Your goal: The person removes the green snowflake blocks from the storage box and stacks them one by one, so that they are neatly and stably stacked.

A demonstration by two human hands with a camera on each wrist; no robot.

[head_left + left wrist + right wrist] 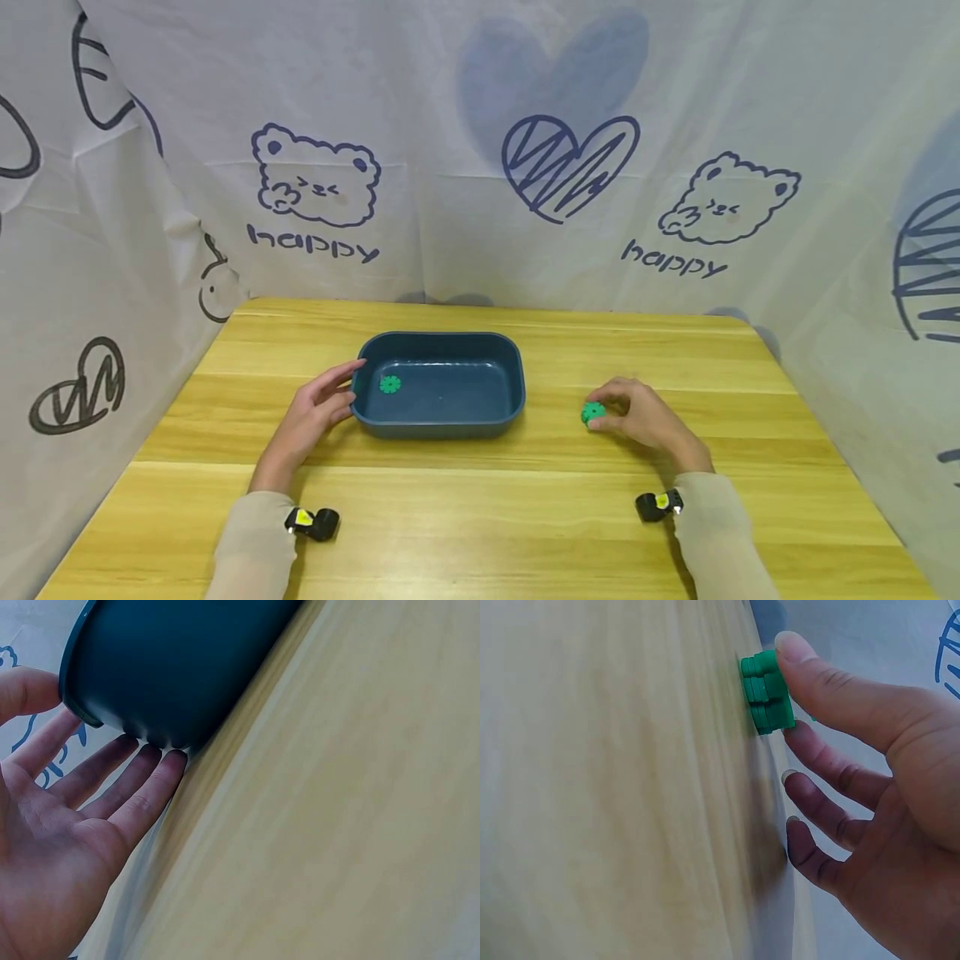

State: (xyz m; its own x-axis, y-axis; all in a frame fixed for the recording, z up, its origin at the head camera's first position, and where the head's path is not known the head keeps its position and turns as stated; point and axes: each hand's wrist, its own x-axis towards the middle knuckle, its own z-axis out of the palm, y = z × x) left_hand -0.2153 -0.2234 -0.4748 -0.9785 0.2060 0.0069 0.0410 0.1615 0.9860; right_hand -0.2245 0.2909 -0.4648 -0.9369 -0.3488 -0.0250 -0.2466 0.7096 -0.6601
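In the head view, a dark blue rectangular plastic tub stands on the table. Inside it, toward the left end, lies a green notched building disc. My left hand is at the tub's left end; the left wrist view shows nearly straight fingertips touching its outer wall, with the thumb near the rim. To the right of the tub, my right hand pinches a small stack of green notched building discs between thumb and index finger, low over the tabletop. The other right fingers are loosely bent.
The wooden table has light yellow grain. A white cloth with bear and heart drawings hangs behind it and along both sides. Each sleeve carries a small black wrist camera, one left and one right.
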